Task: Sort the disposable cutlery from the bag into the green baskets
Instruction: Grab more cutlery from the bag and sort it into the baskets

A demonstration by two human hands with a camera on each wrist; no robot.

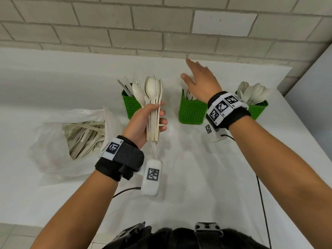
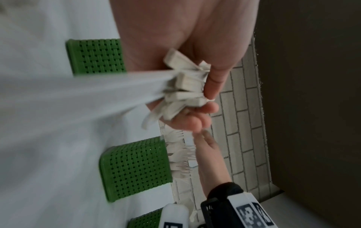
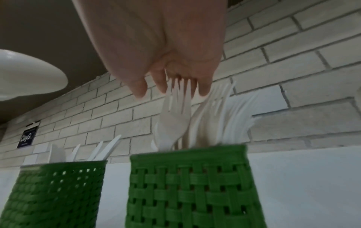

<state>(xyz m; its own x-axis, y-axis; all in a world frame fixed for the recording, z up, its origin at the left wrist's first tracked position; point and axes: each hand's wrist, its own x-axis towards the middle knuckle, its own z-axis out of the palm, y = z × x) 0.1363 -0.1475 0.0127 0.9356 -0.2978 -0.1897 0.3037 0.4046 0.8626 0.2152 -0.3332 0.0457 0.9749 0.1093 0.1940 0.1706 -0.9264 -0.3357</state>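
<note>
Left hand (image 1: 143, 121) grips a bundle of spoons (image 1: 152, 108) by the handles, long axis upright, bowls up and away from the person, in front of the left basket (image 1: 132, 106). Right hand (image 1: 199, 79), fingers straight and loosely spread, hovers over the forks (image 3: 175, 117) standing tines-up in the middle basket (image 1: 191, 111). The bag (image 1: 71, 137) lies at left, cutlery inside.

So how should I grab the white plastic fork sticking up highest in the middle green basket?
Pinch the white plastic fork by its neck, just below the prongs, coming straight down from above. It stands upright in the middle green woven basket with its handle buried among the other forks, so only the top is free.
</note>
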